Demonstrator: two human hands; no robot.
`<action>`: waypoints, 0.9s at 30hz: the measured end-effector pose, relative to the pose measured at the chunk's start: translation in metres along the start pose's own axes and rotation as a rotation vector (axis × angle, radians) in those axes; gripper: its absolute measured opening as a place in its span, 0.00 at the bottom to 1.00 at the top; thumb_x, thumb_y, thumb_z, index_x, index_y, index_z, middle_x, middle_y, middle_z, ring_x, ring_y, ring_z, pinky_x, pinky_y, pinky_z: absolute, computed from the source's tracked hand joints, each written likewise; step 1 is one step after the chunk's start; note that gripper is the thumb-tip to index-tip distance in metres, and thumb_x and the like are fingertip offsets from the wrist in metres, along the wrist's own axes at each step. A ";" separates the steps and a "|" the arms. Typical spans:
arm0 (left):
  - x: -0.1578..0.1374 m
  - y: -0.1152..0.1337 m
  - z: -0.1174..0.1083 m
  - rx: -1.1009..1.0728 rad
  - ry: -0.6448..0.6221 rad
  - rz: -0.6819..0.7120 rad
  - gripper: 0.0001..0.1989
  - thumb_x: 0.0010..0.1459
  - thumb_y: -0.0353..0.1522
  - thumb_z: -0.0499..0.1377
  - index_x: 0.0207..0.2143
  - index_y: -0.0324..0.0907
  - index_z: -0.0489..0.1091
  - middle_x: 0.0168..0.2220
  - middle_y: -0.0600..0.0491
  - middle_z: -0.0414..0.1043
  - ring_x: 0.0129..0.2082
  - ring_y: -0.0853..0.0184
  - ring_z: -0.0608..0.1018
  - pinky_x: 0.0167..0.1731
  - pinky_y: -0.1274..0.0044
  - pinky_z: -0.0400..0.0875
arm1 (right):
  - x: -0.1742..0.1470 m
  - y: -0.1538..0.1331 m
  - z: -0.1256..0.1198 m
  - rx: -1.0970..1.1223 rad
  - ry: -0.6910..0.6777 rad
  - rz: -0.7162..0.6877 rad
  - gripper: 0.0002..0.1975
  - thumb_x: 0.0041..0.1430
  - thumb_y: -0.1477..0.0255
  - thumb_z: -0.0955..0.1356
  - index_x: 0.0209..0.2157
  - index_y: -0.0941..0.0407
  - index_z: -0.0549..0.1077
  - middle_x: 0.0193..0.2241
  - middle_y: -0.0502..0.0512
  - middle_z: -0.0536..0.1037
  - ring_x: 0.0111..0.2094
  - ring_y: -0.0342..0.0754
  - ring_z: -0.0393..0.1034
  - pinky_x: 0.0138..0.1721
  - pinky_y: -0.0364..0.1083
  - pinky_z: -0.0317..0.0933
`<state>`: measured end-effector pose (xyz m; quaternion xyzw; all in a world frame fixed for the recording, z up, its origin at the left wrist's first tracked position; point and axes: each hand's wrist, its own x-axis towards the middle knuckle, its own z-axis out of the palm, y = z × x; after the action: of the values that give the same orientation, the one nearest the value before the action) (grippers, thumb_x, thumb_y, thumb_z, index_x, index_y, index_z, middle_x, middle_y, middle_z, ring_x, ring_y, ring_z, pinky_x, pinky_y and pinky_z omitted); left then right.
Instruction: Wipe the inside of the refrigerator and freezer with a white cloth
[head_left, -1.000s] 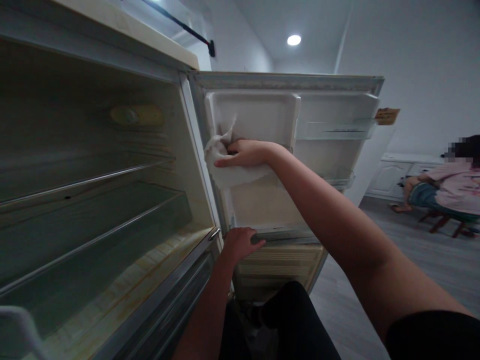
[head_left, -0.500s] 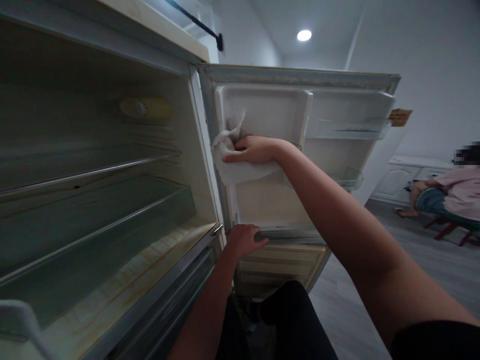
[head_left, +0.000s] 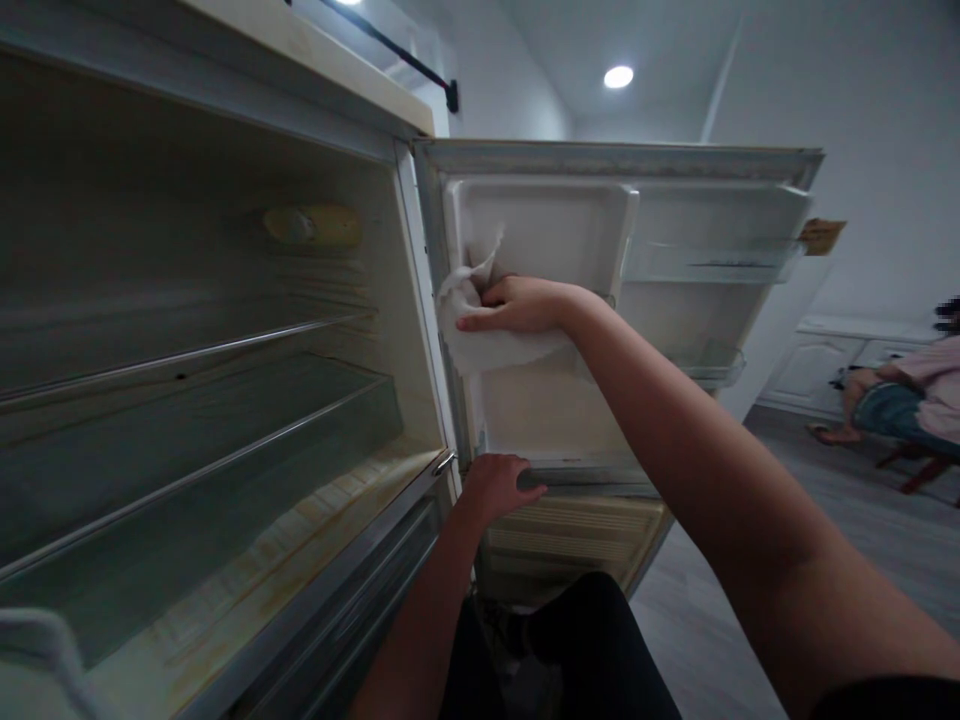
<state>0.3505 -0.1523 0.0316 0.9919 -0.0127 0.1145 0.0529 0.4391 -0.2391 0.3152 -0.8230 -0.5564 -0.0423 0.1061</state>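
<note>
My right hand is closed on a thin white cloth, which it presses against the inner panel near the hinge side of the open refrigerator door. One corner of the cloth sticks up above the fingers, and its lower part spreads under the hand. Lower down, my left hand is at the bottom edge of the same door, thumb apart from the fingers and nothing seen between them. Whether its fingertips touch the door edge I cannot tell.
To the left is the stained refrigerator compartment with a glass shelf and a yellowish lamp cover. A lower door stands open beneath the upper one. Clear door racks jut out. A seated person is at far right.
The whole view has shifted slightly, so everything sits a little further right and lower. Both hands keep nearly the same places on the door; the cloth stays in my right hand.
</note>
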 end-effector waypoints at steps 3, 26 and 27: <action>0.000 0.000 0.002 0.006 0.013 -0.013 0.27 0.60 0.56 0.57 0.45 0.46 0.78 0.43 0.49 0.81 0.45 0.54 0.81 0.44 0.68 0.71 | -0.001 -0.001 -0.001 -0.006 -0.004 -0.002 0.34 0.61 0.41 0.63 0.38 0.59 0.78 0.37 0.60 0.79 0.34 0.47 0.70 0.34 0.45 0.56; 0.002 -0.005 0.008 0.016 0.027 -0.006 0.24 0.63 0.54 0.55 0.44 0.47 0.78 0.42 0.50 0.81 0.43 0.57 0.81 0.44 0.69 0.70 | -0.005 -0.001 0.003 -0.077 0.066 -0.088 0.29 0.65 0.50 0.65 0.51 0.61 0.78 0.45 0.63 0.80 0.45 0.52 0.72 0.47 0.46 0.61; 0.002 -0.005 0.009 0.018 0.035 -0.007 0.24 0.63 0.54 0.55 0.44 0.47 0.78 0.42 0.50 0.81 0.43 0.57 0.81 0.44 0.69 0.70 | -0.005 -0.002 0.003 -0.079 0.062 -0.082 0.29 0.65 0.50 0.65 0.52 0.61 0.78 0.45 0.64 0.80 0.45 0.53 0.73 0.48 0.47 0.61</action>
<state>0.3551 -0.1481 0.0228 0.9902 -0.0071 0.1320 0.0449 0.4352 -0.2421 0.3114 -0.8013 -0.5841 -0.0942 0.0888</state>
